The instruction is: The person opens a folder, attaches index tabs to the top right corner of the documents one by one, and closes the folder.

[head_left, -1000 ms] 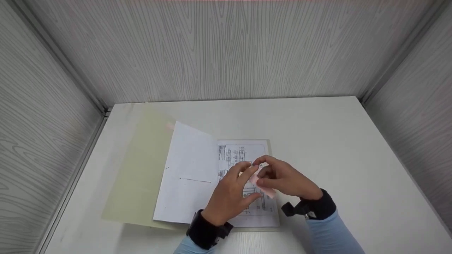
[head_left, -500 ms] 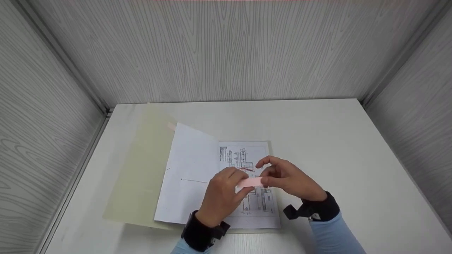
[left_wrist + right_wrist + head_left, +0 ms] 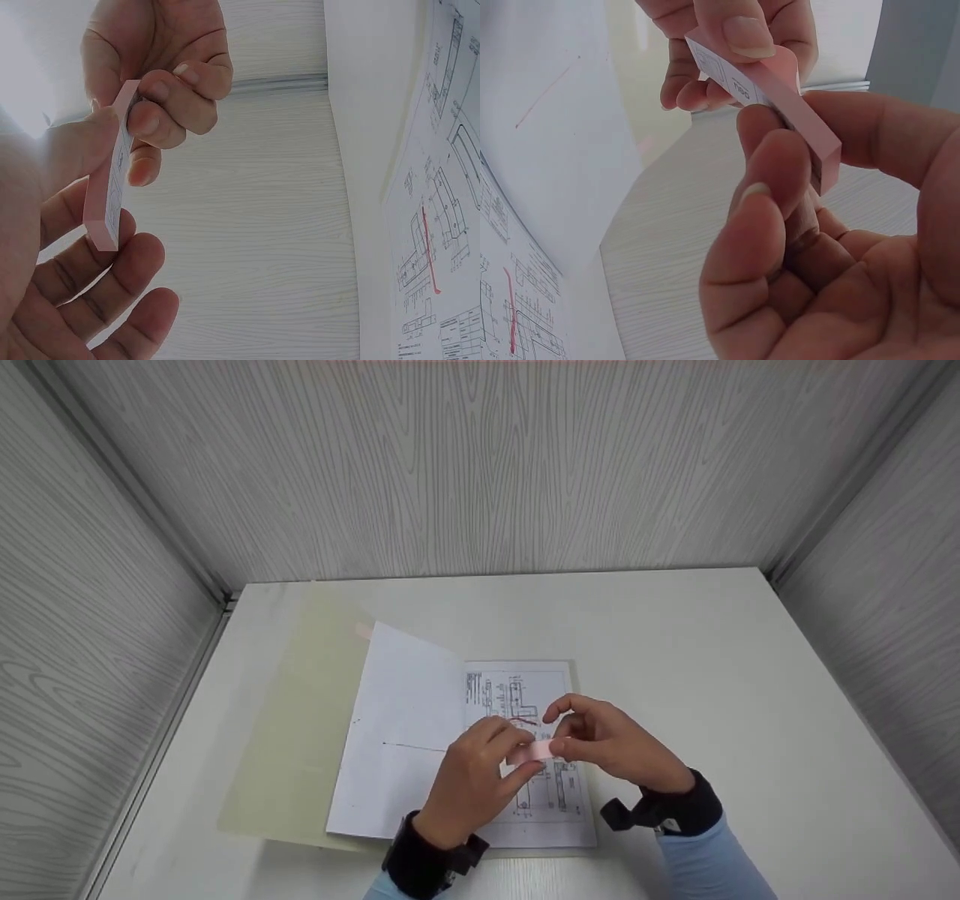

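Note:
Both hands hold a narrow pink sticky-note pad (image 3: 537, 750) above the right page of an open folder. My left hand (image 3: 471, 769) pinches the pad's left end between thumb and fingers. The right end is pinched by my right hand (image 3: 619, 744), its index finger raised off the pad in the head view. In the right wrist view, the sticky-note pad (image 3: 810, 124) shows a printed backing, and a pink sheet (image 3: 784, 64) bows away from it near the left thumb. Below, the drawing page (image 3: 540, 829) carries black technical drawings and a short red line (image 3: 523, 721).
A white page (image 3: 405, 697) with a thin drawn line stands partly turned on the left. Behind it is the pale yellow-green folder cover (image 3: 289, 720), with a pink tab (image 3: 364, 630) at the page's top edge. The white table (image 3: 712, 675) is walled by wood-grain panels (image 3: 480, 465).
The left hand moved from loosely spread fingers to pinching the pad's left end. The pad swung from a slant to nearly level, and the red line came into view. The right hand barely moved.

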Tool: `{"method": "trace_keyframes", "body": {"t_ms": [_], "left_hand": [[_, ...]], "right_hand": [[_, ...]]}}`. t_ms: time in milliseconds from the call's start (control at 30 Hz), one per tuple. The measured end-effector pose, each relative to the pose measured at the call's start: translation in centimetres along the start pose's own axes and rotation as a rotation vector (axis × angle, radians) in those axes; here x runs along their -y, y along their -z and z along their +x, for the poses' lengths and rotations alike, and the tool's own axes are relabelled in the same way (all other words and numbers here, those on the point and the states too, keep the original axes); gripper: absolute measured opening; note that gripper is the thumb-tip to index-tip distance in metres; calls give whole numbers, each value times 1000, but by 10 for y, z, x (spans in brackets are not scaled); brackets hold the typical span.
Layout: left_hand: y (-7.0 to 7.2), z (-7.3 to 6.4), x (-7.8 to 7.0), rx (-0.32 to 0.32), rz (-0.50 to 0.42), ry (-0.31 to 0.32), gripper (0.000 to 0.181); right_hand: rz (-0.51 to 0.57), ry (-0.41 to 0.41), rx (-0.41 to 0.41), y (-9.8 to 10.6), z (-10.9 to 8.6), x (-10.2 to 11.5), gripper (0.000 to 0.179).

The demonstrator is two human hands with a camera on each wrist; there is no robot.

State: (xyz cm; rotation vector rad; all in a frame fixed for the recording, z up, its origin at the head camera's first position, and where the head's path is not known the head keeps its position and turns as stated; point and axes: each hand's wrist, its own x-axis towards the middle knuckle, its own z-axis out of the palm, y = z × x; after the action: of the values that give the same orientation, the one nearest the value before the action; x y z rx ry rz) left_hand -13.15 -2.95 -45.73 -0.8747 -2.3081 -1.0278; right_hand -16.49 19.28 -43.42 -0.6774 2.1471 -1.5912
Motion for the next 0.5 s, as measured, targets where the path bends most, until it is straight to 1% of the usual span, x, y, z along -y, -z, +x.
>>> {"method": "trace_keyframes", "body": {"t_ms": [133,200,300,500], "left_hand": [[1,0,-1,-30,-74,18,22],[2,0,-2,-49,-96,27,23],[3,1,-2,-67,-109,27,24],[4,1,-3,-72,-114,23,24]], "right_hand": [[8,-7,-22,0,-2,4,27],[11,-5,-34,0,-3,5,26],[18,-3,-51,0,-3,6,25],[24,-6,-64,-2,-3,5,25]]}}
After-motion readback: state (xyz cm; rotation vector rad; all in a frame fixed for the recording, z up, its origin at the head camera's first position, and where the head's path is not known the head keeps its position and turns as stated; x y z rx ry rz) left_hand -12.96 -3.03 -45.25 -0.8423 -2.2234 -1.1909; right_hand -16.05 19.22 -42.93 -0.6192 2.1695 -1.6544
